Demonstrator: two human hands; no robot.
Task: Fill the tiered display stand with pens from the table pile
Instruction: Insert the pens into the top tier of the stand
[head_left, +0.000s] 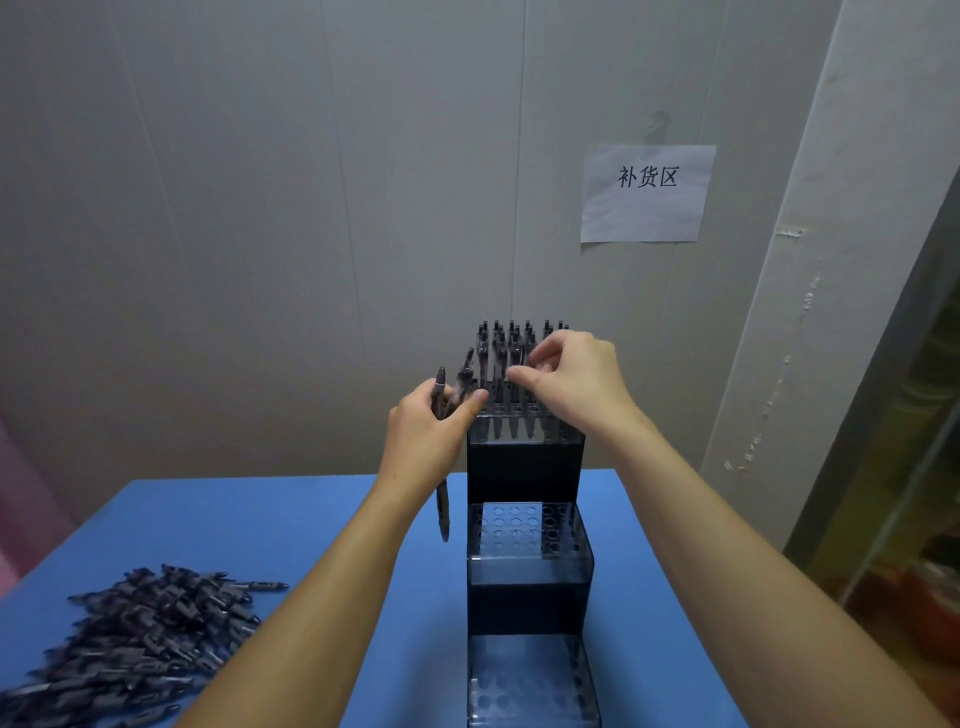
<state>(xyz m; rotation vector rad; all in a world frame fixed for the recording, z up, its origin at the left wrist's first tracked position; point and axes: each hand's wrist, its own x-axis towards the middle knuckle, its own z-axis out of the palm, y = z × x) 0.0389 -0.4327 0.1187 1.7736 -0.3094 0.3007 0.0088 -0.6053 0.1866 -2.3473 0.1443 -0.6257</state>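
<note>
A dark three-tier display stand (524, 467) stands on the blue table. Its top tier holds several dark pens (506, 353) upright; the middle tier (524, 530) and bottom tier (524, 686) show bare holes. My left hand (431, 431) is shut on a few pens (442, 499) just left of the top tier, one hanging down below the fist. My right hand (566, 376) is over the top tier, fingertips pinched on a pen standing there. A pile of dark pens (140, 644) lies at the table's front left.
The blue table (311, 530) runs back to a grey panelled wall. A paper sign (647, 192) with printed characters hangs on the wall at the right. A white pillar and a dim opening stand at the far right.
</note>
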